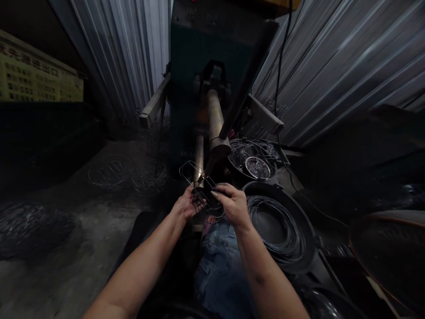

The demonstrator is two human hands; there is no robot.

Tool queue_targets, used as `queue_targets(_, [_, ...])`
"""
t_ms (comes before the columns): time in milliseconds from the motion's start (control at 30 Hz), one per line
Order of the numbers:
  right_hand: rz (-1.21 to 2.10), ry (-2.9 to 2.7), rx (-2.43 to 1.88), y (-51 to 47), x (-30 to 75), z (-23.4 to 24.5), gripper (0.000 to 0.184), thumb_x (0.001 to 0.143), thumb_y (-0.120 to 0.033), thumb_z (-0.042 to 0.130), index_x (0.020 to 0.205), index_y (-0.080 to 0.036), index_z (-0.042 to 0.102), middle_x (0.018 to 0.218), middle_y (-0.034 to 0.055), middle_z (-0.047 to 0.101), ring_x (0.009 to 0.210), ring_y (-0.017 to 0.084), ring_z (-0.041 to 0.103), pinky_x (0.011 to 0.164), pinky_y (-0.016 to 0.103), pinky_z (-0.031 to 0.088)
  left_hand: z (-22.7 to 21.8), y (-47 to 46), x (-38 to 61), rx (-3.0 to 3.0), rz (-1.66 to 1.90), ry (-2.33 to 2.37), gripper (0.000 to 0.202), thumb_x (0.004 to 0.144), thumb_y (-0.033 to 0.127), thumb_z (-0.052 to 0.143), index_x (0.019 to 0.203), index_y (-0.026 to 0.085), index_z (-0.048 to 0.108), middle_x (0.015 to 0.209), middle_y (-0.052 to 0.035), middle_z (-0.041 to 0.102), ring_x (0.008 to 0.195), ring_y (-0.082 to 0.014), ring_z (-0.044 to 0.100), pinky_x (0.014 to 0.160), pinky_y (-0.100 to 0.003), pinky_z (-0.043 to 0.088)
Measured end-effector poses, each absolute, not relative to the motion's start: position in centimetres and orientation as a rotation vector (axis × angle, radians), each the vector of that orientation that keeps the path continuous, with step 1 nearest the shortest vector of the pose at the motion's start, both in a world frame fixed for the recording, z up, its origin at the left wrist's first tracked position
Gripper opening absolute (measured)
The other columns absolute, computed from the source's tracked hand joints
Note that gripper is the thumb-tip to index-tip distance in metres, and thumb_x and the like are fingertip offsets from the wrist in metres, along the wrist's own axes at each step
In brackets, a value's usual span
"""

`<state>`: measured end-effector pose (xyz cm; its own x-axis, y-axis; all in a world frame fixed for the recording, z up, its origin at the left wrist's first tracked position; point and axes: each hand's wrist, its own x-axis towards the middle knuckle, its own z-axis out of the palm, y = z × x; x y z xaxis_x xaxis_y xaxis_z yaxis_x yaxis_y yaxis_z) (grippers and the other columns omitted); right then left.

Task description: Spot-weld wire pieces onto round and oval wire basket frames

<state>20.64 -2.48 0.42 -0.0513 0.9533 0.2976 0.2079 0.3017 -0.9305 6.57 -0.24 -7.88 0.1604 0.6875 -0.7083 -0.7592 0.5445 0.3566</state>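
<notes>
A thin metal wire frame [186, 165] with rounded ends sits at the tips of a machine's two metal arms, the upper arm [215, 115] and the lower arm [199, 153]. Palm up, my left hand [188, 204] holds the frame's near left side with curled fingers. My right hand [234, 203] pinches at its right side, thumb and fingers together. Whether a separate small wire is also between those fingers is too dark to tell. A pointed electrode [207, 168] comes down over the frame between my hands.
Right of my knees, a black basin [310, 223] holds coiled wire rings [299, 241]. Behind it, a tray of wire pieces [237, 153] carries a small round bowl [258, 168]. Wire racks [109, 173] lie on the floor at left, near a yellow crate [40, 75]. A black cable [279, 84] hangs at right.
</notes>
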Motion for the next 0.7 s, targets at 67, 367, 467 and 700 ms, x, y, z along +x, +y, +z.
queue_targets(67, [0.862, -1.514, -1.132, -2.2, 20.5, 0.5, 0.007, 0.069, -0.023, 0.066, 0.067, -0.021, 0.072, 0.075, 0.0031, 0.068, 0.074, 0.018, 0.063, 0.069, 0.029, 0.049, -7.9, 0.0, 6.6, -0.096, 1.033, 0.966, 0.038, 0.084, 0.051, 0.058, 0.088, 0.013, 0.058, 0.064, -0.0042, 0.058, 0.053, -0.0175, 0.062, 0.056, -0.032, 0.056])
queue_targets(367, [0.838, -1.458, -1.137, -3.0, 20.9, 0.0, 0.005, 0.071, -0.024, 0.068, 0.072, -0.02, 0.072, 0.082, 0.0034, 0.07, 0.079, 0.018, 0.065, 0.074, 0.031, 0.05, -8.6, -1.8, 6.2, 0.186, 1.074, 1.195, 0.046, 0.086, 0.054, 0.051, 0.092, 0.009, 0.059, 0.07, -0.0095, 0.059, 0.06, -0.0202, 0.063, 0.054, -0.03, 0.052])
queue_targets(467, [0.866, -1.445, -1.174, -4.4, 23.3, -1.6, 0.009, 0.069, -0.025, 0.073, 0.077, -0.021, 0.072, 0.095, 0.0052, 0.072, 0.089, 0.021, 0.065, 0.08, 0.033, 0.051, -9.4, -3.6, 5.2, 0.732, 1.431, 1.444, 0.044, 0.072, 0.041, 0.073, 0.108, 0.018, 0.064, 0.101, -0.0103, 0.062, 0.095, -0.0238, 0.063, 0.081, -0.032, 0.053])
queue_targets(700, [0.734, -1.511, -1.253, -7.1, 25.0, -4.7, 0.007, 0.074, -0.023, 0.067, 0.079, -0.022, 0.073, 0.086, 0.0041, 0.072, 0.084, 0.02, 0.066, 0.079, 0.034, 0.052, -8.7, -4.4, 6.2, 1.348, 1.426, 1.413, 0.07, 0.048, 0.017, 0.086, 0.115, 0.027, 0.066, 0.135, -0.0066, 0.051, 0.133, -0.0322, 0.037, 0.116, -0.04, 0.023])
